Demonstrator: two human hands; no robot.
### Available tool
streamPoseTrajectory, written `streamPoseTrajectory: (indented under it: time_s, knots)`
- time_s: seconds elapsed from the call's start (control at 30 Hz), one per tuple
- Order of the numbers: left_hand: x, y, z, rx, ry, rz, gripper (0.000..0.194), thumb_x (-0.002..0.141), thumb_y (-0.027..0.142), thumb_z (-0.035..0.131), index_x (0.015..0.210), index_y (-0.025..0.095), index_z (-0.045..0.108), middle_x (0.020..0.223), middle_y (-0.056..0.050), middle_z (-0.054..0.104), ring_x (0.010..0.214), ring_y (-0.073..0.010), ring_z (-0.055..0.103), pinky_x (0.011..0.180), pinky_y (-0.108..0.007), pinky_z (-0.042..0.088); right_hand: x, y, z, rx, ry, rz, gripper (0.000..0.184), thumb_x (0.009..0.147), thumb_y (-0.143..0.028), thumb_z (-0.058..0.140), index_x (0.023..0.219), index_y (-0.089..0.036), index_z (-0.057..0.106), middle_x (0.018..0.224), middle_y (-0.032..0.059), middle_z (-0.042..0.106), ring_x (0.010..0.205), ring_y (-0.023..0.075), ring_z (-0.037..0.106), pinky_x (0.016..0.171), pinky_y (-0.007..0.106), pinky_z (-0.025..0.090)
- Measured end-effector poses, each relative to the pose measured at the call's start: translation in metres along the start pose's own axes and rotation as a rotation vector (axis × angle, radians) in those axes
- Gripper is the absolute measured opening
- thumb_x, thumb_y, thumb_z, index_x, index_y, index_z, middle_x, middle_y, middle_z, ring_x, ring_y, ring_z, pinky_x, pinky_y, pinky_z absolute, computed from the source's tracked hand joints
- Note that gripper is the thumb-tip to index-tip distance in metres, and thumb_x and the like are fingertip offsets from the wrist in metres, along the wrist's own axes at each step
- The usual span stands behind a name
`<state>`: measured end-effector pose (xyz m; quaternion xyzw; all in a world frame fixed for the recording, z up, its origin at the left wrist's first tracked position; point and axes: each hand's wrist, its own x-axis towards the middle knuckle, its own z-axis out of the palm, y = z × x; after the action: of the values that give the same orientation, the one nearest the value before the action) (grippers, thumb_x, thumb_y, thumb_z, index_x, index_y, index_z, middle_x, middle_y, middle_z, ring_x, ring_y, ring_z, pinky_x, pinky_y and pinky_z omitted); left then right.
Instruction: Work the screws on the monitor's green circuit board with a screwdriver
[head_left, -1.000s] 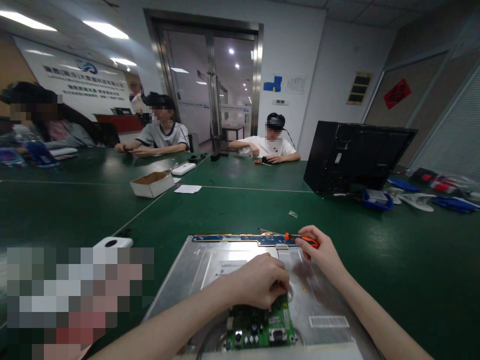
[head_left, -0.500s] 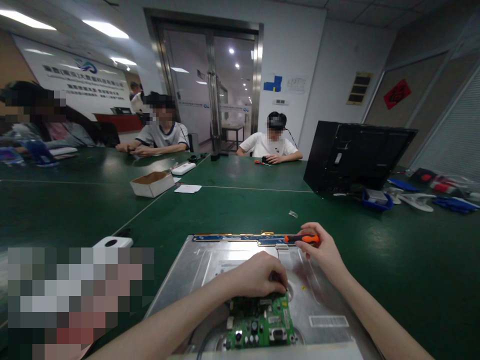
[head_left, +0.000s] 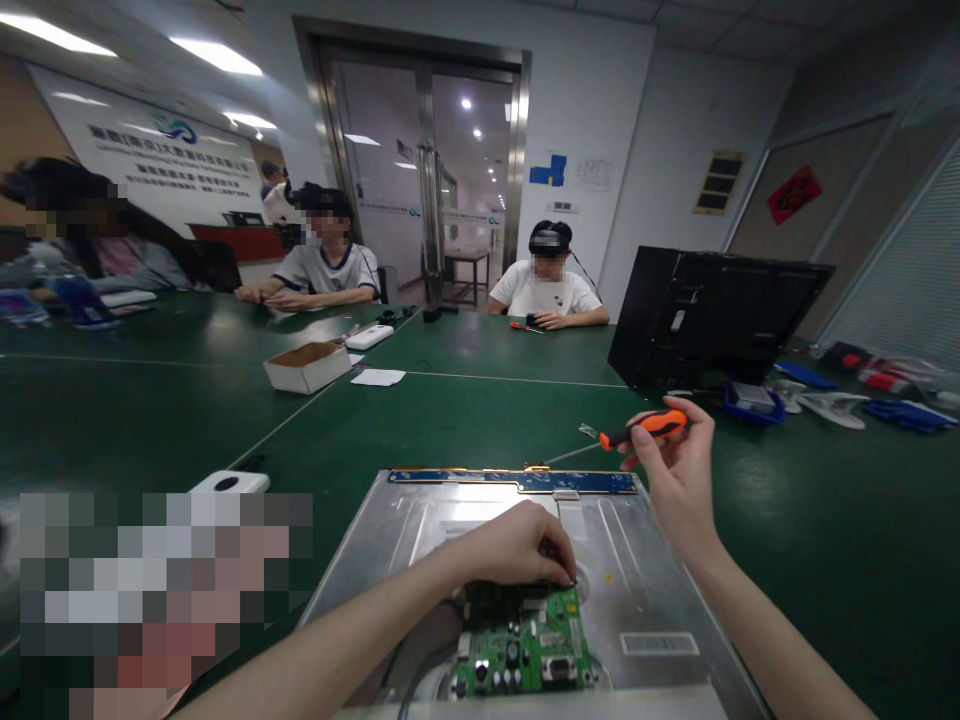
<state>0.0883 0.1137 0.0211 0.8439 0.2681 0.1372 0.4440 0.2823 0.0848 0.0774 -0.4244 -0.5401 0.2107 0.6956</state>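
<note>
A silver metal panel [head_left: 420, 530] lies flat on the green table in front of me, with a blue strip board [head_left: 510, 481] along its far edge. A green circuit board [head_left: 525, 645] sits on its near part. My left hand [head_left: 517, 548] is closed, fingertips pinching at the top edge of the green board. My right hand [head_left: 675, 470] is raised above the panel's far right corner, closed on an orange-handled screwdriver [head_left: 645, 426] whose shaft points left.
A black monitor housing [head_left: 712, 315] stands at the right with blue and white parts [head_left: 825, 400] beside it. A white cardboard box [head_left: 307, 366] and a paper sheet [head_left: 377, 377] lie mid-table, a white device [head_left: 229, 483] at the left. Other people sit along the far side.
My right hand has lifted the screwdriver up and to the right, away from the blue strip board. My left hand stays pinched at the green board's top edge.
</note>
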Motion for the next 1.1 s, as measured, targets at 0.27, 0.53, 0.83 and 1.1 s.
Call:
streamPoseTrajectory:
  time_s: [0.27, 0.53, 0.83, 1.1]
  knots:
    - [0.000, 0.000, 0.002, -0.050, -0.010, -0.022, 0.017, 0.073, 0.006, 0.076, 0.084, 0.017, 0.081, 0.075, -0.001, 0.076, 0.067, -0.0140, 0.066, 0.064, -0.019, 0.047, -0.031, 0.002, 0.004, -0.172, -0.124, -0.402, 0.048, 0.090, -0.022, 0.064, 0.128, -0.031, 0.036, 0.099, 0.0024, 0.063, 0.082, 0.0166, 0.066, 0.072, 0.031, 0.058]
    - [0.000, 0.000, 0.002, -0.047, -0.009, -0.052, 0.013, 0.073, 0.010, 0.077, 0.082, 0.018, 0.080, 0.071, 0.001, 0.072, 0.065, -0.0129, 0.061, 0.061, -0.018, 0.044, -0.059, 0.013, -0.011, -0.413, -0.106, -0.573, 0.054, 0.099, -0.028, 0.048, 0.150, -0.027, 0.031, 0.094, 0.0063, 0.064, 0.079, 0.0231, 0.067, 0.067, 0.041, 0.059]
    - [0.001, 0.000, 0.001, -0.123, -0.045, -0.048, 0.016, 0.070, 0.004, 0.072, 0.079, 0.016, 0.078, 0.065, 0.004, 0.067, 0.061, -0.0111, 0.058, 0.061, -0.018, 0.044, -0.054, -0.001, 0.005, -0.547, -0.255, -0.724, 0.052, 0.102, -0.023, 0.037, 0.153, -0.020, 0.026, 0.080, 0.0036, 0.066, 0.061, 0.0188, 0.064, 0.051, 0.029, 0.053]
    - [0.001, -0.002, 0.003, -0.144, -0.036, -0.084, 0.016, 0.069, 0.005, 0.071, 0.077, 0.017, 0.078, 0.069, 0.003, 0.070, 0.064, -0.0127, 0.061, 0.064, -0.020, 0.046, -0.052, 0.005, 0.008, -0.533, -0.280, -0.694, 0.049, 0.102, -0.022, 0.037, 0.150, -0.020, 0.028, 0.079, 0.0026, 0.066, 0.060, 0.0180, 0.063, 0.052, 0.029, 0.053]
